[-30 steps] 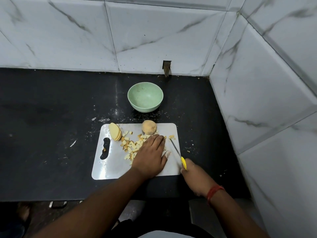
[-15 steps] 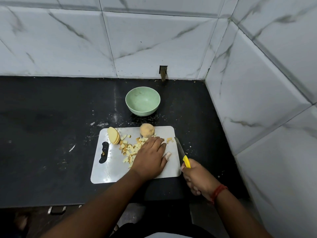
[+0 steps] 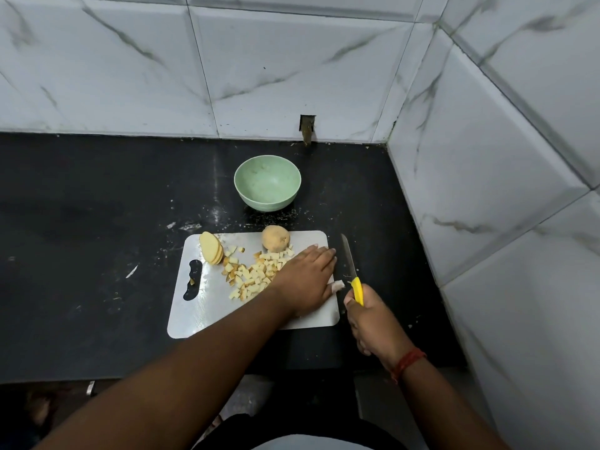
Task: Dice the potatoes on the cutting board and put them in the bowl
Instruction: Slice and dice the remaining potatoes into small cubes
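Cutting board (image 3: 207, 306), right part: hidden beneath left hand (image 3: 305, 280).
Knife (image 3: 350, 264) handle: mostly enclosed by right hand (image 3: 373, 323).

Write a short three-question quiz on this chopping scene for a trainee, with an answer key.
1. True or false: the green bowl already holds diced potato.
2. Which hand grips the knife? A) left hand B) right hand C) neither
3. Fill in: the sliced potato lies near the cutting board's far ______ corner.

Key:
1. False. The bowl looks empty; the diced pieces lie on the board.
2. B. The right hand holds the yellow handle, with the blade off the board's right edge; the left hand lies flat on the board beside the pieces.
3. Left. The whole potato sits at the far edge, nearer the middle.
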Motion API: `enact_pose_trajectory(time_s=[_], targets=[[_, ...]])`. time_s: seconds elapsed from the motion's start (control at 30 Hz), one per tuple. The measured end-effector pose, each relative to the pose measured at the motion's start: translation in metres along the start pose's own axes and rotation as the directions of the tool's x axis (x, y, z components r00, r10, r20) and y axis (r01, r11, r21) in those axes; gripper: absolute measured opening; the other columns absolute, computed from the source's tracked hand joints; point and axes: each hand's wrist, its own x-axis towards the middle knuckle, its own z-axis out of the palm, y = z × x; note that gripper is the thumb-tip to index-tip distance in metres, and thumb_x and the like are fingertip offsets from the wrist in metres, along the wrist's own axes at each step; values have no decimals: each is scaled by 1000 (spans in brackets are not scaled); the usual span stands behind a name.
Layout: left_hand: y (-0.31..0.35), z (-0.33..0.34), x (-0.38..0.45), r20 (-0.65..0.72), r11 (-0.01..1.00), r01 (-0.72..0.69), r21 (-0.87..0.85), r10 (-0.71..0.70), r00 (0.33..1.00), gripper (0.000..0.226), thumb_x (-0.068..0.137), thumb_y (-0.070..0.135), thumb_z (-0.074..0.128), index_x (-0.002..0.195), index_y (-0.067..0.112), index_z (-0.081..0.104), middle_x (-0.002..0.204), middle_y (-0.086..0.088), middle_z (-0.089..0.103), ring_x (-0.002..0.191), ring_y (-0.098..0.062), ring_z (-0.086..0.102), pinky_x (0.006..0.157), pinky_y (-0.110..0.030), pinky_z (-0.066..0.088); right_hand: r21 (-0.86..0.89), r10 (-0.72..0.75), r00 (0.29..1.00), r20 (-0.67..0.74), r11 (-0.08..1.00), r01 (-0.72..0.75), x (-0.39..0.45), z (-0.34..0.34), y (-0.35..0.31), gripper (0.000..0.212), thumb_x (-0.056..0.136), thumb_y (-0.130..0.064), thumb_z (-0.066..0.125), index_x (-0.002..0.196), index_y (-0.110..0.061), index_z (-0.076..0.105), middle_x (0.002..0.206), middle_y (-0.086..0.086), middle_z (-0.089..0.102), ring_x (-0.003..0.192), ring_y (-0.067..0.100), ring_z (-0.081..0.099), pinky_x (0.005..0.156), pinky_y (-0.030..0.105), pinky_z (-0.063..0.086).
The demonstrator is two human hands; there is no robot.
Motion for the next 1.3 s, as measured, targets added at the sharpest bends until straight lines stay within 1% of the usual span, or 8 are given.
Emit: enact_pose_trajectory(time_s=[0.27, 0.43, 0.6, 0.77, 0.87, 0.97, 1.07, 1.3], targets=[[-5, 8, -30, -134, 998, 33, 56, -25, 991, 69, 106, 51, 22, 127, 4, 67, 125, -8, 64, 121, -25, 57, 126, -39, 21, -87, -36, 999, 6, 996, 36, 0, 1, 8, 13, 101, -24, 43, 93, -15, 47, 59, 1, 41, 40, 11, 33, 38, 22, 29], [-14, 9, -46, -183, 999, 15, -33, -21, 983, 60, 107, 48, 31, 134, 5, 63, 142, -12, 58, 137, -28, 49, 126, -42, 23, -126, -55, 998, 24, 990, 58, 3, 6, 9, 12, 100, -27, 44, 90, -22, 49, 59, 4, 43, 39, 14, 35, 39, 23, 30], [-22, -1, -56, -240, 980, 156, -126, -182, 954, 53, 99, 39, 38, 134, 8, 63, 140, -13, 58, 135, -29, 51, 126, -42, 23, -131, -57, 997, 43, 989, 62, 4, 13, 7, 14, 99, -27, 44, 86, -23, 46, 61, 7, 41, 39, 16, 34, 39, 24, 30], [-43, -11, -69, -336, 902, 343, -260, -418, 844, 42, 102, 32, 52, 138, 11, 60, 139, -10, 56, 133, -26, 45, 127, -46, 20, -129, -41, 997, 69, 990, 50, 0, 20, 6, 13, 99, -26, 44, 88, -21, 47, 60, 4, 41, 40, 14, 35, 39, 24, 30], [-57, -18, -79, -388, 829, 449, -333, -555, 736, 36, 98, 24, 63, 130, 9, 62, 134, -13, 58, 129, -30, 47, 121, -54, 33, -113, -27, 997, 74, 993, 36, -3, 23, 5, 13, 100, -25, 43, 89, -20, 47, 59, 2, 40, 40, 12, 34, 38, 23, 29], [-74, -19, -87, -361, 730, 580, -362, -684, 635, 42, 98, 25, 64, 135, 6, 60, 137, -14, 55, 130, -32, 48, 113, -52, 41, -103, -7, 997, 80, 995, 16, -3, 27, 5, 13, 101, -24, 43, 89, -19, 47, 58, 1, 39, 39, 10, 33, 38, 21, 28], [-86, -18, -94, -287, 641, 671, -373, -768, 573, 50, 101, 33, 60, 143, 7, 54, 147, -18, 48, 137, -35, 42, 116, -48, 38, -109, 4, 996, 93, 994, 6, -3, 31, 5, 14, 101, -25, 43, 89, -19, 47, 58, -1, 39, 39, 10, 33, 38, 21, 28], [-99, -22, -101, -89, 543, 722, -429, -821, 564, 60, 104, 31, 54, 156, 6, 39, 160, -21, 37, 148, -37, 33, 124, -45, 25, -161, 8, 990, 142, 987, 15, 5, 46, 4, 13, 99, -28, 43, 91, -19, 48, 62, 2, 40, 42, 12, 33, 40, 23, 29]])
